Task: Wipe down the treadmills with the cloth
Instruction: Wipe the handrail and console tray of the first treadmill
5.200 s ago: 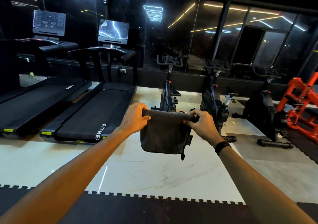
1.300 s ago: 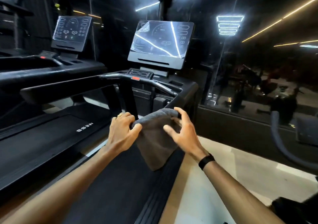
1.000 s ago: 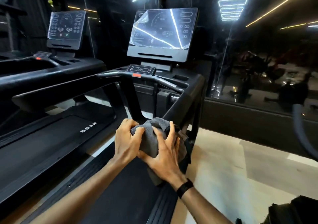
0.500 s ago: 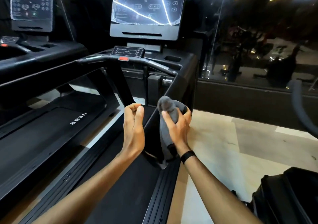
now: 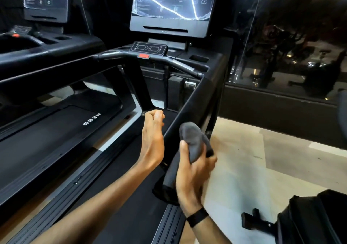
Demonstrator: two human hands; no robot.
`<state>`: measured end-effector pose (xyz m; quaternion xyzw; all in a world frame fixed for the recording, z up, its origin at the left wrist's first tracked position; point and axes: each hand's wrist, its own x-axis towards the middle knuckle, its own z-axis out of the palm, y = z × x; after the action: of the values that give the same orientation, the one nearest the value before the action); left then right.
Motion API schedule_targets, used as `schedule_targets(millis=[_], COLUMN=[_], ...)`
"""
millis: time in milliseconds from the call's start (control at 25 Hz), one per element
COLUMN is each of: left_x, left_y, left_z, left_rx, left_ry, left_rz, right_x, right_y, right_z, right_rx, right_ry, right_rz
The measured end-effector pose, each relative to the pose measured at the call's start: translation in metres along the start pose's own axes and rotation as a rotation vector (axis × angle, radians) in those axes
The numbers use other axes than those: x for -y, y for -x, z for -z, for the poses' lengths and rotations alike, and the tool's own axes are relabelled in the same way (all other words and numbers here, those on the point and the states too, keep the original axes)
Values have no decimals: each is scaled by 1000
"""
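One hand is doing the work here: the right hand (image 5: 194, 170) is grasping the bunched grey cloth (image 5: 193, 142), fingers wrapped round its lower part so a rounded wad is sticking out above the thumb — probably a pad for wiping. The cloth is sitting against the near end of the right side rail (image 5: 189, 105) of the nearer treadmill (image 5: 131, 196), seemingly where wiping is starting. Its long axis is running up along the rail, the wad pointing away toward the console (image 5: 149, 49). The left hand (image 5: 153, 136) is hovering just beside it over the belt, fingers curling loosely and gripping nothing — likely freed to leave the rail clear. A second treadmill (image 5: 47, 131) is standing to the left.
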<state>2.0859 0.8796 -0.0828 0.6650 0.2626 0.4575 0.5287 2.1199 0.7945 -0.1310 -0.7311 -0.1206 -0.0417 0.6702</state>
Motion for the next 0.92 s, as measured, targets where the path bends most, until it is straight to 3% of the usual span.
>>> schedule_targets(millis=[80, 240, 360, 520, 640, 720, 800, 920], left_x=[1, 2, -2, -7, -9, -8, -3, 17], left_y=[-2, -2, -1, -4, -4, -4, -9, -16], left_z=[0, 0, -1, 0, 1, 2, 1, -2], left_rx=[-18, -3, 67, 194, 255, 268, 252, 208], left_ry=[7, -51, -113, -257, -274, -239, -158, -101], left_rz=[-18, 8, 58, 148, 185, 210, 219, 204], right_x=[9, 15, -3, -19, -19, 1, 16, 27], right_y=[-11, -66, -93, -84, -52, -13, 6, -24], right_z=[-6, -18, -24, -14, 0, 6, 0, -14], right_rx=[109, 256, 246, 54, 23, 27, 72, 194], right_ry=[194, 269, 155, -249, -226, -79, 113, 300], right_rz=[216, 233, 88, -363, -516, -390, -105, 106])
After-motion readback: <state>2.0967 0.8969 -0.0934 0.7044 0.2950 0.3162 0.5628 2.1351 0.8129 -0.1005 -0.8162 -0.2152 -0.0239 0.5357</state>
